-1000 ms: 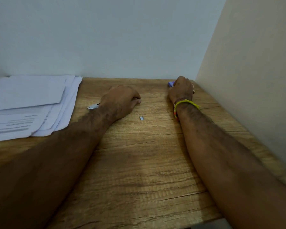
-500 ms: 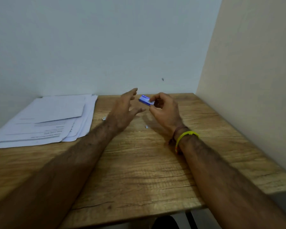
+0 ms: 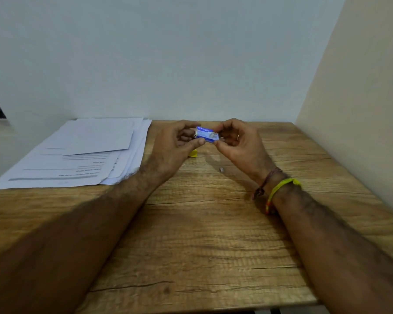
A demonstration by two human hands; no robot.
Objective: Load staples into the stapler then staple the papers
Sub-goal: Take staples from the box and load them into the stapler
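A small blue and white staple box (image 3: 206, 134) is held above the far middle of the wooden table (image 3: 213, 245). My left hand (image 3: 175, 146) pinches its left end and my right hand (image 3: 236, 141) pinches its right end. A stack of white printed papers (image 3: 77, 155) lies at the far left of the table. A bit of something yellow (image 3: 193, 153) shows under my left hand; most of it is hidden and I cannot tell what it is. A small loose strip of staples (image 3: 221, 170) lies on the wood below my right hand.
A grey wall stands right behind the table and a beige wall (image 3: 361, 109) closes off its right side. The table's front edge runs along the bottom of the view.
My right hand picked the blue box up from the far right of the table and brought it to the middle. My left hand left the table and took hold of the box's other end.
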